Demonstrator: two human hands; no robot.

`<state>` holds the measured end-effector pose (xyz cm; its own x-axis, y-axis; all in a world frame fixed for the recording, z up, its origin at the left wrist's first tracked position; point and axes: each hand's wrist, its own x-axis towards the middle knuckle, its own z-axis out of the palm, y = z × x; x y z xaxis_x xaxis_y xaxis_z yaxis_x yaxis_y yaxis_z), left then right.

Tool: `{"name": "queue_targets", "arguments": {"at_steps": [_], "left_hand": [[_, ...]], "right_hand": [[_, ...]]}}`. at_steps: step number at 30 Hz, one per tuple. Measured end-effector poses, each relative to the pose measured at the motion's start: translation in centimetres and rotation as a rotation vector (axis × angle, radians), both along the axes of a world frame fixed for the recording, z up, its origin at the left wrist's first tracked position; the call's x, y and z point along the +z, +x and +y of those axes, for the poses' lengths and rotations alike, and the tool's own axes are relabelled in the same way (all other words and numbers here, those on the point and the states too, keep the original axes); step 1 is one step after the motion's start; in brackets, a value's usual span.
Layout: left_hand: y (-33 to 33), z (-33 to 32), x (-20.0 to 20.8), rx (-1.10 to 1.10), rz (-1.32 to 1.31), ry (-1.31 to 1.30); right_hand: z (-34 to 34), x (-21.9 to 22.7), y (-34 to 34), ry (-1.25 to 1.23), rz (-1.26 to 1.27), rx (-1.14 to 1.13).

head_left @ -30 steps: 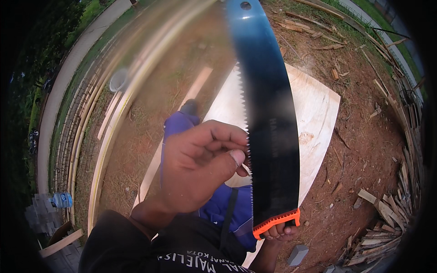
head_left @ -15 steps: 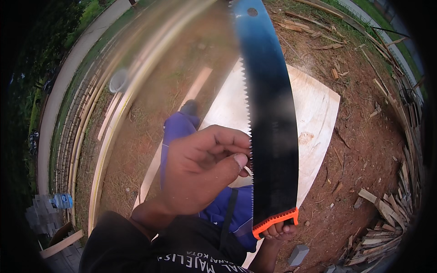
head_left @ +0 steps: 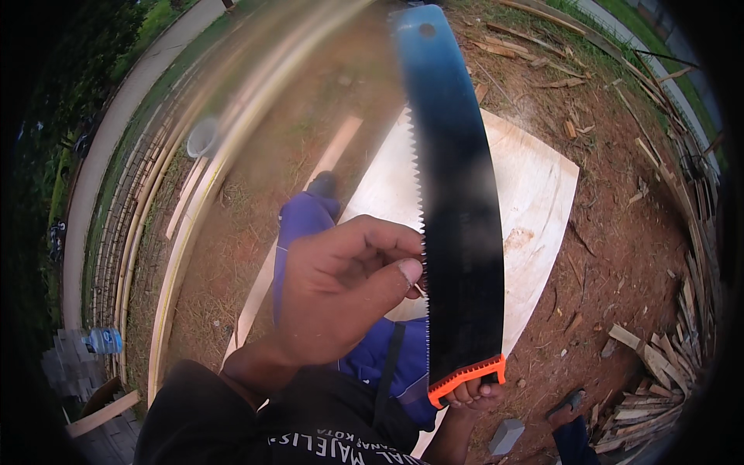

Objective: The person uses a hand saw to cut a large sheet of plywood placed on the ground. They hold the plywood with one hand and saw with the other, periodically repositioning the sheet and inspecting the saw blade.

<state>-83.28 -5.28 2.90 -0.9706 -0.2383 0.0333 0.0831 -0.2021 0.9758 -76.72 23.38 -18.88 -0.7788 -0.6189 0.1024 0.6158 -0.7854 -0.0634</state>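
Note:
A hand saw (head_left: 457,225) with a dark curved blade rises upright before me, its toothed edge on the left and a round hole near its tip. My right hand (head_left: 470,391) is closed round its orange handle (head_left: 468,373), partly hidden by the handle. At mid-blade my left hand (head_left: 341,287) is closed in a pinch, thumb and forefinger right at the teeth. What lies between those fingertips, if anything, is too small to make out. Behind the blade lies a pale plywood sheet (head_left: 535,186). My leg in blue trousers (head_left: 306,221) shows at its left.
Long wooden strips (head_left: 190,225) and bamboo poles curve along the left, near a pale bucket (head_left: 201,138). A water bottle (head_left: 104,341) stands at lower left. Split wood (head_left: 655,387) is heaped at lower right, near a grey block (head_left: 508,436) and another person's foot (head_left: 567,408).
The saw has shifted slightly left and down, its tip now fully in view. My left hand keeps its pinch by the teeth. Another person's foot and dark trouser leg have appeared at lower right.

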Motion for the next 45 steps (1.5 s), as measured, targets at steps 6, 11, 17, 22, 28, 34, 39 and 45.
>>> {"name": "queue_targets", "arguments": {"at_steps": [6, 11, 17, 22, 28, 34, 39, 45], "left_hand": [[0.1, 0.1, 0.0, 0.001, 0.005, 0.025], [0.1, 0.0, 0.0, 0.006, 0.001, -0.003], [0.3, -0.6, -0.2, -0.074, 0.040, 0.050], [0.2, -0.1, 0.4, -0.023, 0.001, 0.026], [-0.2, 0.8, 0.5, 0.107, 0.010, 0.027], [-0.5, 0.6, 0.3, 0.112, -0.002, 0.018], [-0.6, 0.4, 0.0, 0.097, 0.029, -0.053], [-0.4, 0.2, 0.2, 0.064, 0.042, -0.117]], "right_hand": [[-0.1, 0.0, 0.1, -0.016, -0.016, -0.008], [-0.1, 0.0, 0.1, -0.027, -0.035, -0.008], [-0.3, -0.1, 0.0, -0.038, -0.012, 0.009], [-0.2, -0.7, 0.5, -0.109, -0.068, -0.005], [-0.2, -0.5, 0.5, -0.117, -0.074, 0.003], [0.0, -0.8, 0.5, -0.101, -0.083, 0.004], [-0.3, -0.6, 0.7, -0.141, -0.115, -0.021], [-0.1, -1.0, 0.8, -0.145, -0.086, -0.020]]}}
